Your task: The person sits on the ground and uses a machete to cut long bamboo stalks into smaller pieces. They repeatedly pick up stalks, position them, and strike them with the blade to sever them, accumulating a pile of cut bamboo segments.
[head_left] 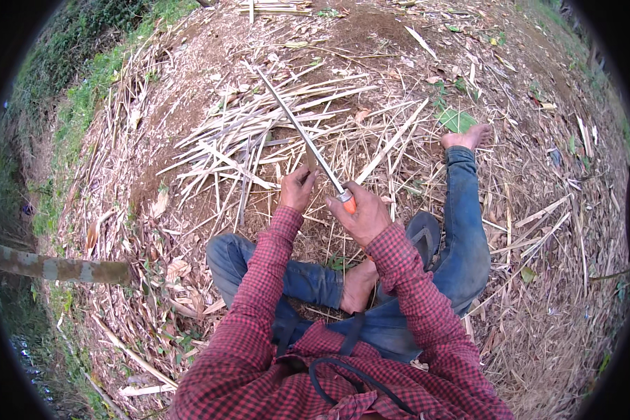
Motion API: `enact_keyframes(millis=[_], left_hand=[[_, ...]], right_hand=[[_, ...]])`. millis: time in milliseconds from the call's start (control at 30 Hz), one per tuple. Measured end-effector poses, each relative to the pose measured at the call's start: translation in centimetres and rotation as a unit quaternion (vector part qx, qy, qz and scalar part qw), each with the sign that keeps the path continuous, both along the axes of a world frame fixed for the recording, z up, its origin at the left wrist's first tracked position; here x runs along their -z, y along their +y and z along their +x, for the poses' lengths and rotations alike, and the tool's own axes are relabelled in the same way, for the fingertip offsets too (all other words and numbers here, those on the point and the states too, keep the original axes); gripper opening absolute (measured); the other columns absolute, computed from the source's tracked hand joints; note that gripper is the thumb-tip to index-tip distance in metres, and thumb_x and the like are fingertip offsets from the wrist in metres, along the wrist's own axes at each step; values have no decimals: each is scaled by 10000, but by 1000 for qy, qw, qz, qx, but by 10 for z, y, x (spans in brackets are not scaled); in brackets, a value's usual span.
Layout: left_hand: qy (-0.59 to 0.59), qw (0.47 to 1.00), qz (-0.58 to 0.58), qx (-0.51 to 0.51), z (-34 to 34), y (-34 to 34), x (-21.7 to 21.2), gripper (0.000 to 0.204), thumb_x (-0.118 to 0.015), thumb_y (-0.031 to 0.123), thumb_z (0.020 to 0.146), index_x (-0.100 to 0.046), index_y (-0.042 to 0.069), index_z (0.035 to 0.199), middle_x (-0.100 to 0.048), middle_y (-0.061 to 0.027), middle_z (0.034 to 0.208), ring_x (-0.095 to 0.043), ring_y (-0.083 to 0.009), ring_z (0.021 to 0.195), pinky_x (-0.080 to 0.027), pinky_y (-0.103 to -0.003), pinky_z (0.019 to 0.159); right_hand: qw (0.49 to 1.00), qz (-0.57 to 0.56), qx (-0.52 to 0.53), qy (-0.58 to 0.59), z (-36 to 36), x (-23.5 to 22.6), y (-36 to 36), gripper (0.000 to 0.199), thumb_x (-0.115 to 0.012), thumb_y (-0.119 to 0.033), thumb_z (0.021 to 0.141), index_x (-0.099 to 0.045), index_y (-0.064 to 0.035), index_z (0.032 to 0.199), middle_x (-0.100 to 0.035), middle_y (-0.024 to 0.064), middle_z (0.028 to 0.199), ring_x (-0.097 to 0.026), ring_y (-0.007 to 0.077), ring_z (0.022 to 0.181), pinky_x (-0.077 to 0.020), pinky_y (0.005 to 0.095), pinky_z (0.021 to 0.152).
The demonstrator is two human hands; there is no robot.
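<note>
My right hand [364,215] is wrapped around the orange handle of a long machete [299,127]. Its narrow blade points away from me and to the left, over the split strips. Close to the blade's left side, my left hand [297,187] is closed, thumb against fingers, on a thin brownish strip [311,155]. The strip's upper end stands beside the blade; whether they touch I cannot tell. Just beyond both hands lies a loose heap of pale split strips [259,129], crossing each other on the ground.
I sit on ground strewn with dry leaves and shavings, legs in blue jeans [465,231], feet bare. A dark sandal [424,234] lies by my right leg. A green leaf [458,120] is near my right foot. A pole-like trunk [63,267] juts in from the left.
</note>
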State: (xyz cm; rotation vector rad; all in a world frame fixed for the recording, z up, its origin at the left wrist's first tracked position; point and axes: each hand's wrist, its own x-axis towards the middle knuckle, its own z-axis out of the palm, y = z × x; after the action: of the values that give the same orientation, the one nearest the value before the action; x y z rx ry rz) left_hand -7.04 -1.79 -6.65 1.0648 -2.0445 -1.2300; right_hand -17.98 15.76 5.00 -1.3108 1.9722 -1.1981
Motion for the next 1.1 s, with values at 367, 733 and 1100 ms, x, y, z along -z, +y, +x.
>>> enact_keyframes(millis=[367, 733, 1100], left_hand=[[14, 1000, 18, -1, 1, -4, 6, 178, -605, 82, 857, -634, -40, 983, -666, -70, 852, -601, -100, 771, -493, -250, 700], [-44, 999, 14, 18, 8, -1, -13, 98, -593, 54, 848, -634, -29, 880, -647, -47, 764, -563, -83, 685, -466, -240, 621], [-19, 999, 24, 21, 8, -7, 1, 176, -585, 38, 844, -630, -33, 999, -672, -100, 895, -619, -133, 822, -505, -271, 749]], right_hand=[[995, 14, -24, -91, -10, 14, -16, 418, -585, -406, 818, -553, 10, 846, -585, 188, 654, -616, 346, 648, -473, 411, 618], [980, -11, -51, -192, -3, -12, -6, 368, -591, -263, 875, -501, 66, 1013, -541, 28, 571, -535, 85, 433, -423, 225, 385], [1000, -2, -18, -5, 1, -9, -19, 409, -580, -372, 832, -573, 20, 948, -583, 140, 586, -611, 243, 535, -473, 369, 570]])
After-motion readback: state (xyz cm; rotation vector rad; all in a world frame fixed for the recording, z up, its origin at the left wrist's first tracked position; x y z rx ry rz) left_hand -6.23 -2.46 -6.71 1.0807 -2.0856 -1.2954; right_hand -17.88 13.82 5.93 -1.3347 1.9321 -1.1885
